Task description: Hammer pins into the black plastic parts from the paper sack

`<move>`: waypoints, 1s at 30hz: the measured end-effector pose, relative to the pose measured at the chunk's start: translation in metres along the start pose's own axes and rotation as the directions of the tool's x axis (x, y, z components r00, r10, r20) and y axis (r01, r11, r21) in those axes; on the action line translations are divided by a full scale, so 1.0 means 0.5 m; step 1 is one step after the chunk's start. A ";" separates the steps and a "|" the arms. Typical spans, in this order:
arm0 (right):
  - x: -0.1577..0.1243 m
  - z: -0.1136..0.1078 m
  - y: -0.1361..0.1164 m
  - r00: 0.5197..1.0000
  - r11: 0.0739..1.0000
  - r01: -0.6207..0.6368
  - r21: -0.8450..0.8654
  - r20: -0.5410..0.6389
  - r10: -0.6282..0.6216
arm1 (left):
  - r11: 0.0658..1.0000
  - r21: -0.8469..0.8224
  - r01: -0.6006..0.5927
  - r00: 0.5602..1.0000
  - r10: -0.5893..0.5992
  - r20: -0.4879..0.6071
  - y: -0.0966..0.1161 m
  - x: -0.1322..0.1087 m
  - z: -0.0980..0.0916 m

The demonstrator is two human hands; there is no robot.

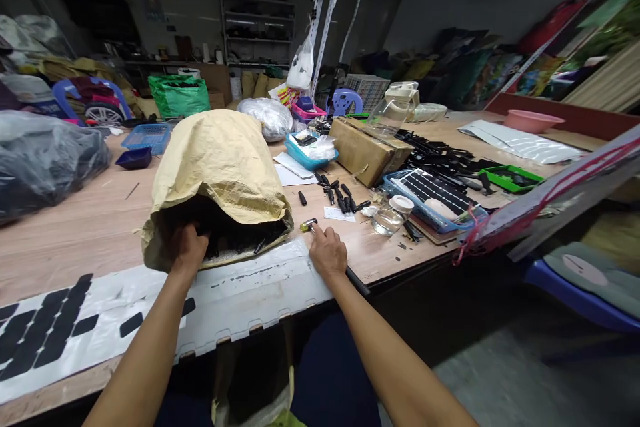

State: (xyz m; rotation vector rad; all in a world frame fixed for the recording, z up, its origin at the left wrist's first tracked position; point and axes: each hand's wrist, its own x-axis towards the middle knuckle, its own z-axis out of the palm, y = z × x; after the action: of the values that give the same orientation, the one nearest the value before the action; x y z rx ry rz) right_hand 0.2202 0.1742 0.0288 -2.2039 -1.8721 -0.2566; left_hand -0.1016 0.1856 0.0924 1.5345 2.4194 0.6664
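A tan woven sack [220, 167] lies on its side on the wooden table [75, 233], its mouth toward me with dark parts inside. My left hand [189, 250] reaches into that mouth with fingers curled; what they hold is hidden. My right hand [327, 253] rests on the table just right of the sack, closed around a small hammer [309, 225] whose metal head shows past my fingers and whose dark handle sticks out behind my wrist. A white sheet [240, 293] with black stick-on pieces lies under both hands.
Loose black parts [340, 195] lie right of the sack, beside a cardboard box [365, 150], a blue tray with a solar panel [430, 192] and a glass dish [386, 221]. A black plastic bag [45, 160] sits far left. A blue stool [585, 293] stands off the table's right edge.
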 end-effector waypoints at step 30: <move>-0.097 -0.083 -0.023 0.998 0.764 0.060 0.643 -0.048 -0.039 | 0.801 -0.413 -0.434 0.822 0.540 0.182 0.034 -0.220 0.098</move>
State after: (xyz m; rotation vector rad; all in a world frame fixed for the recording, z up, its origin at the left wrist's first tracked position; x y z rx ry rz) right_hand 0.2019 0.1180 0.0557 -1.6581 -1.6595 0.3120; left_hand -0.0197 0.1064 0.0496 1.9463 1.5729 0.8393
